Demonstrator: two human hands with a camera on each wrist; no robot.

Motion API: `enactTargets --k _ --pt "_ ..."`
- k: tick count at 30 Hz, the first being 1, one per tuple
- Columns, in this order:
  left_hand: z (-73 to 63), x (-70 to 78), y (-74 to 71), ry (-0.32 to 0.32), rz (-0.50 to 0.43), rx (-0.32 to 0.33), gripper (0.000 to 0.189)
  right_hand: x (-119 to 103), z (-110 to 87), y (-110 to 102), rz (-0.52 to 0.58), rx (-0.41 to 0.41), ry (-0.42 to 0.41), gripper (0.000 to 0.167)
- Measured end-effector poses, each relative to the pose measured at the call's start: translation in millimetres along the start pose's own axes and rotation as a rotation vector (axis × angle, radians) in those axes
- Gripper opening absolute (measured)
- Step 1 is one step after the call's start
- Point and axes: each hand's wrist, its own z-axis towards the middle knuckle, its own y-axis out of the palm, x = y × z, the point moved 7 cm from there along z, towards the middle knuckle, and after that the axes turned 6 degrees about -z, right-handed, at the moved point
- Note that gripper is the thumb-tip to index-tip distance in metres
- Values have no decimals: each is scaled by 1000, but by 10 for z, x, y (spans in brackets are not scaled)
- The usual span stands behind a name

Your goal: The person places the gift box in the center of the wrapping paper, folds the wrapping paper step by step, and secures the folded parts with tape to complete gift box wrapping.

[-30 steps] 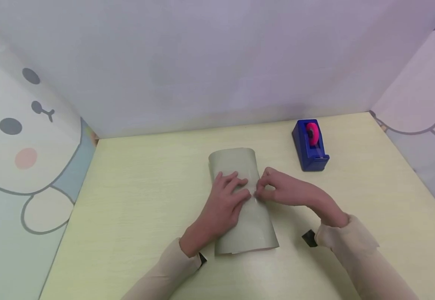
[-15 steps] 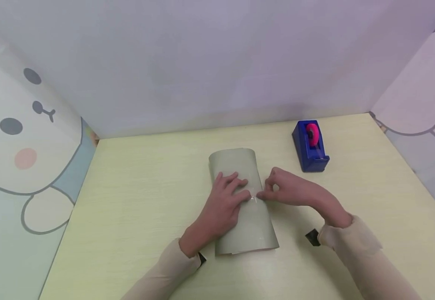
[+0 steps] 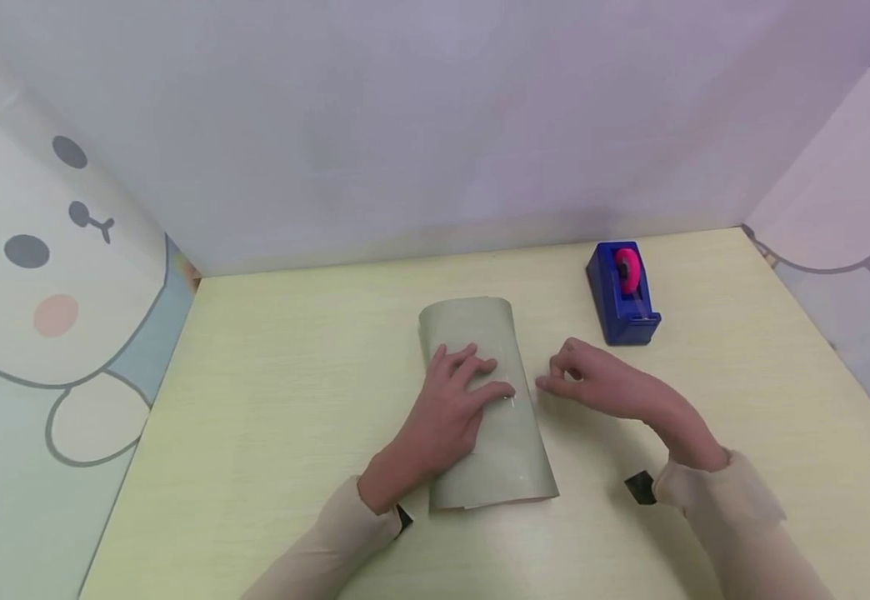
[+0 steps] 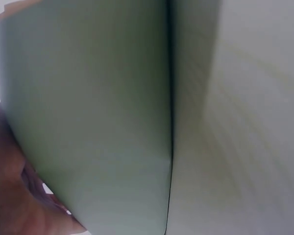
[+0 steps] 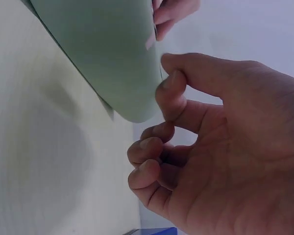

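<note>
A grey-green paper sheet (image 3: pixel 468 319), rolled into a flattened tube, lies on the table in the head view. My left hand (image 3: pixel 446 417) rests on top of it with spread fingers. Its thumb presses beside a shiny piece of clear tape (image 3: pixel 508 400) near the sheet's right side. In the right wrist view, the tape (image 5: pixel 150 40) shows as a pale strip by the left fingers. My right hand (image 3: pixel 603 379) is just right of the paper, fingers loosely curled. Nothing shows between its thumb and index finger in the right wrist view.
A blue tape dispenser (image 3: pixel 622 304) with a pink tape roll core stands at the back right of the pale table (image 3: pixel 292 358). A white wall (image 3: pixel 405 125) rises behind the table, and cartoon-printed panels (image 3: pixel 0 317) flank it.
My right hand has drawn away to the right from the paper's edge. My left thumb has slid right onto the tape, while the rest of that hand stays on the paper.
</note>
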Motion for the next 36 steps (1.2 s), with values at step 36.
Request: enactTargets --k 36 --pt "-33 -59 -74 -9 -111 -8 41 100 -130 356 228 255 35 13"
